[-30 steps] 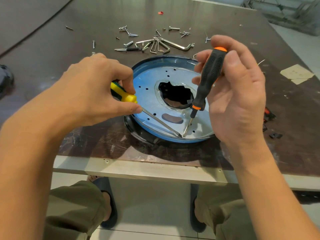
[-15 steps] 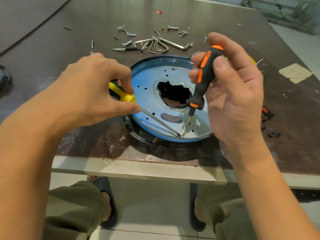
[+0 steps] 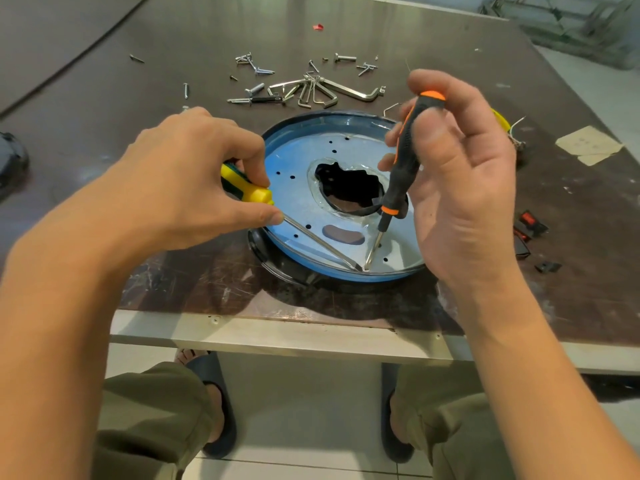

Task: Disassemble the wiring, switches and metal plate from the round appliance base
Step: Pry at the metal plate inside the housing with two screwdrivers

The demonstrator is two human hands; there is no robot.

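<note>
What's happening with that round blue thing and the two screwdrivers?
A person is taking apart a round appliance base on the table. The left hand grips a yellow screwdriver and the right hand holds a black-and-orange screwdriver. Both tips meet at the near edge of the metal plate, probably to pry it loose. Screws and hex keys lie behind the base, and what look like red switches lie to the right.

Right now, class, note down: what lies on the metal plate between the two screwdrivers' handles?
In the head view, a ragged central opening in the metal plate, dark inside, lies between the yellow screwdriver and the black-and-orange screwdriver.
</note>
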